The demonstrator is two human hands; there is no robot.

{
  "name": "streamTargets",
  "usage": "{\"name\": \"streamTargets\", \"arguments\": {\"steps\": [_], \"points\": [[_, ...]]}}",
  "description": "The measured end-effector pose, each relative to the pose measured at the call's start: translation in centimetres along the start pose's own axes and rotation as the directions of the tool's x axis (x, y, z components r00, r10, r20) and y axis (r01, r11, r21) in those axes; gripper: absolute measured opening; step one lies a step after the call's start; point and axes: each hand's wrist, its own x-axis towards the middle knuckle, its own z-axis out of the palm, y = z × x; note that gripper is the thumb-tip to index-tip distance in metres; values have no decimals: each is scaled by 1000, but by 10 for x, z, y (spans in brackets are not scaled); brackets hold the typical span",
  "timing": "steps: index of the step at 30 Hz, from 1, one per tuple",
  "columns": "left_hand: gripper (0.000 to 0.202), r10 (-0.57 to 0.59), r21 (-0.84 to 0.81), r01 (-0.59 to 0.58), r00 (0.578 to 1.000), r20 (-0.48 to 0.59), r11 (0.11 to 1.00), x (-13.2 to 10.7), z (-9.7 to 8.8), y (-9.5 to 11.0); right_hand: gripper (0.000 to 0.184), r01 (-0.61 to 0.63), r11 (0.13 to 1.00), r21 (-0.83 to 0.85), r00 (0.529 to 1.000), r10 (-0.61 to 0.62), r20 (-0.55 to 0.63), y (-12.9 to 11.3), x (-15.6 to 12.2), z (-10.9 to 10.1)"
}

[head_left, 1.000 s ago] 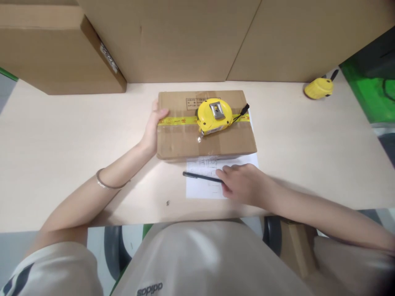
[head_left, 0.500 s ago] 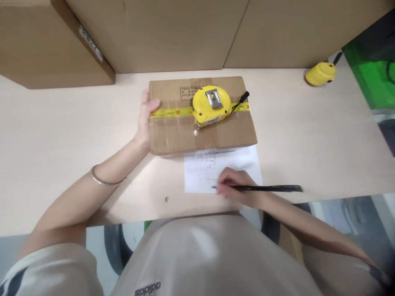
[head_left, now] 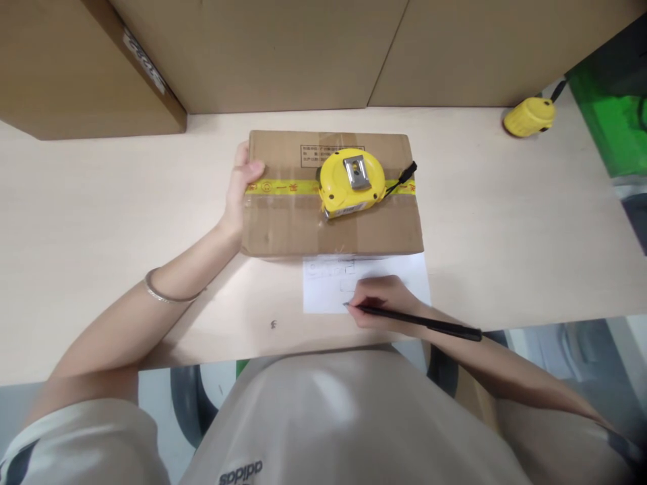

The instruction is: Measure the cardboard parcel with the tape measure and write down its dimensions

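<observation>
My left hand (head_left: 241, 185) grips the left side of a brown cardboard box (head_left: 288, 225), thumb on top and the other fingers mostly hidden behind it. Yellow printed tape runs across the box. On its top lies a yellow tape measure (head_left: 344, 185) with a metal clip and a black wrist strap. In my right hand (head_left: 387, 303) is a black pen (head_left: 445, 327), pinched near its tip. The pen tip is over a white sheet of paper (head_left: 323, 300) bearing drawn lines; the box covers the sheet's far part.
A second yellow tape measure (head_left: 528, 118) stands at the far right of the pale table (head_left: 520, 222). Large cardboard boxes (head_left: 283, 60) line the back edge, with another (head_left: 91, 74) at the left. A small dark mark (head_left: 273, 325) shows near the front edge.
The box's near edge has come slightly toward me, covering more of the paper, and the tape measure rides with it. The pen's rear end has swung down toward me. Another drawn line shows.
</observation>
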Motion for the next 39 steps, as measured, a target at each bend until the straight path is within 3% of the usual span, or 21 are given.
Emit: {"name": "streamTargets", "arguments": {"steps": [8, 12, 25, 39], "points": [[19, -5, 52, 6, 1000, -19, 999, -2, 1, 0, 17, 117, 993, -26, 992, -116, 50, 5, 0, -1], [17, 1, 7, -1, 1000, 1, 1000, -1, 1, 0, 16, 94, 993, -66, 995, -96, -32, 4, 0, 1], [17, 27, 21, -27, 1000, -2, 999, 1, -1, -2, 18, 140, 987, -85, 990, -142, -15, 5, -3, 4], [15, 22, 15, -23, 1000, 8, 1000, 0, 1, -1, 19, 101, 993, -57, 995, -102, -9, 2, -2, 3]]}}
